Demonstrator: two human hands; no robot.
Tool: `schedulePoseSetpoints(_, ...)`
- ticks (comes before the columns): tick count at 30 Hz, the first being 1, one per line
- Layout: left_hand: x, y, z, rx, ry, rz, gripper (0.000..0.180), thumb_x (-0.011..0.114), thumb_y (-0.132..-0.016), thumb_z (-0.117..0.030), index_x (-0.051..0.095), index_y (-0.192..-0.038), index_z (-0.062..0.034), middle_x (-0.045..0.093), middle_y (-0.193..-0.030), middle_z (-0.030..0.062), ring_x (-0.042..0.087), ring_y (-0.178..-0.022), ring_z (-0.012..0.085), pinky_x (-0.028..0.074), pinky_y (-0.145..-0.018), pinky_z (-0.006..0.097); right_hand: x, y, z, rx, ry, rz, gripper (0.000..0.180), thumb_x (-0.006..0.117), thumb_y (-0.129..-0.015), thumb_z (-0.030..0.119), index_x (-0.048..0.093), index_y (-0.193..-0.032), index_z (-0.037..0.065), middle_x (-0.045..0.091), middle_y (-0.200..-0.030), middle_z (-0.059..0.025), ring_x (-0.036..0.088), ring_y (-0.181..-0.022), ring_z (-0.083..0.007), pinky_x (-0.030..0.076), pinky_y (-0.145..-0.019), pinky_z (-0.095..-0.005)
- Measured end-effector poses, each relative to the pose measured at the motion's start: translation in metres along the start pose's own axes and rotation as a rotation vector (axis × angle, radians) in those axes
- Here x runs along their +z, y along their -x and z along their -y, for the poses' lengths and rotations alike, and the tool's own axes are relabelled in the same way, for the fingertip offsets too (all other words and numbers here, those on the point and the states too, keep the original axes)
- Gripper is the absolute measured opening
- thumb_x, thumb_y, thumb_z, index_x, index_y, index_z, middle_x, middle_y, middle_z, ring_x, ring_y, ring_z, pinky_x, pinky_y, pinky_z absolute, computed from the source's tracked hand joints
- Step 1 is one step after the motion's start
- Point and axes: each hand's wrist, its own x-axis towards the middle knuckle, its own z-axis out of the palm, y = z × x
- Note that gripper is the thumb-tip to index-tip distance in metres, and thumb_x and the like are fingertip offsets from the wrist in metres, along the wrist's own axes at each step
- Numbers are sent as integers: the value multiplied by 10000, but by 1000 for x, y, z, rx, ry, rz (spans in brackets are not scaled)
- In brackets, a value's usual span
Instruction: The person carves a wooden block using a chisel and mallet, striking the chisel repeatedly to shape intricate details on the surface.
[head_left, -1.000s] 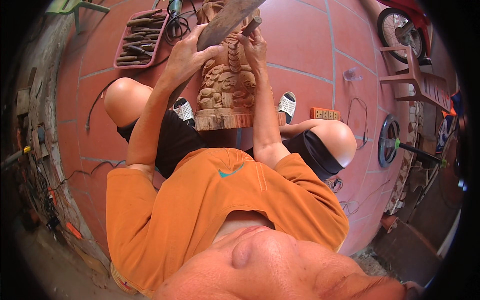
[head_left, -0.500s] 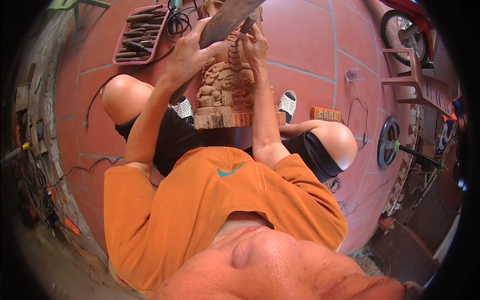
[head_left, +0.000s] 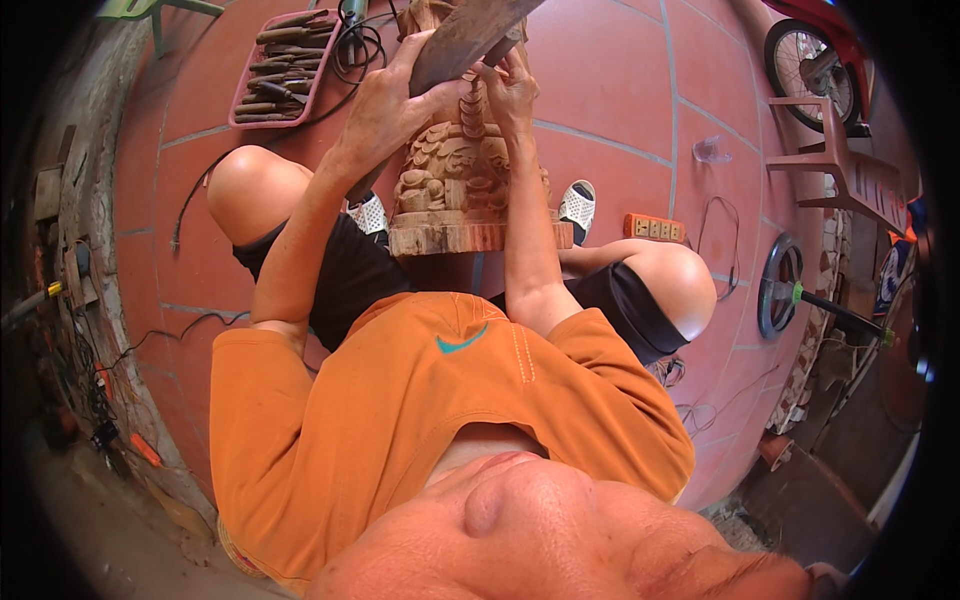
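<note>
A carved wooden sculpture (head_left: pixel 455 165) stands on the floor between my legs, its front covered in rounded relief and its base a rough-edged slab. My left hand (head_left: pixel 388 112) is wrapped round a flat wooden mallet (head_left: pixel 468 42), which slants up to the right over the top of the carving. Close by, my right hand (head_left: pixel 512 95) grips a chisel (head_left: pixel 503 46) by its round wooden handle, against the upper part of the carving. The mallet overlaps the handle's end; whether they touch I cannot tell. The chisel's blade is hidden by my fingers.
A pink basket (head_left: pixel 285 70) of wood-handled chisels lies at the far left, beside a corded tool (head_left: pixel 352 30). To the right are an orange power strip (head_left: pixel 655 228), a clear cup (head_left: pixel 712 150), a reddish chair (head_left: pixel 845 170) and a wheel (head_left: pixel 810 70). Cables trail over the tiles.
The mallet has moved slightly right and now covers the end of the chisel handle, which showed before. My right hand has barely moved.
</note>
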Motion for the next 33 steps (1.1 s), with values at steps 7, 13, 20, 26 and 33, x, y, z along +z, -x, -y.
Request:
schedulePoseSetpoints(7, -2, -1, 14, -66, -329, 90, 701, 700, -895, -506, 500, -1411, -75, 716, -979, 274, 711, -921, 425, 529, -830, 487, -1, 1, -7, 129, -370, -18, 304, 733, -923, 80, 619, -1198, 22, 734, -1038, -96, 735, -883, -181, 579, -760, -266)
schedulePoseSetpoints(13, -6, 2, 27, -24, -290, 20, 704, 717, -882, -501, 504, -1415, -93, 722, -933, 255, 724, -885, 392, 536, -801, 451, -3, 5, -21, 244, -530, -59, 241, 712, -939, 56, 598, -1151, 36, 714, -977, -89, 730, -888, -190, 613, -773, -289)
schedulePoseSetpoints(20, -9, 4, 19, -3, -243, 7, 709, 718, -886, -500, 498, -1420, -89, 719, -940, 254, 729, -892, 379, 542, -781, 432, 4, 3, -2, 81, -199, -5, 297, 751, -904, 74, 647, -1176, 12, 739, -1043, -69, 720, -935, -160, 582, -788, -273)
schedulePoseSetpoints(26, -6, 4, 17, 19, -217, 8, 714, 721, -888, -492, 485, -1425, -85, 718, -954, 253, 728, -913, 385, 546, -794, 433, 4, 1, 26, -38, 72, 7, 219, 740, -905, 94, 641, -1077, 1, 748, -884, -66, 725, -816, -104, 542, -656, -261)
schedulePoseSetpoints(33, -6, 4, 21, -18, -295, 15, 709, 716, -891, -496, 478, -1428, -99, 721, -952, 252, 722, -914, 402, 549, -805, 433, 4, 2, 35, -10, 5, 23, 203, 726, -909, 100, 637, -1074, 22, 755, -879, -78, 746, -798, -144, 544, -659, -278)
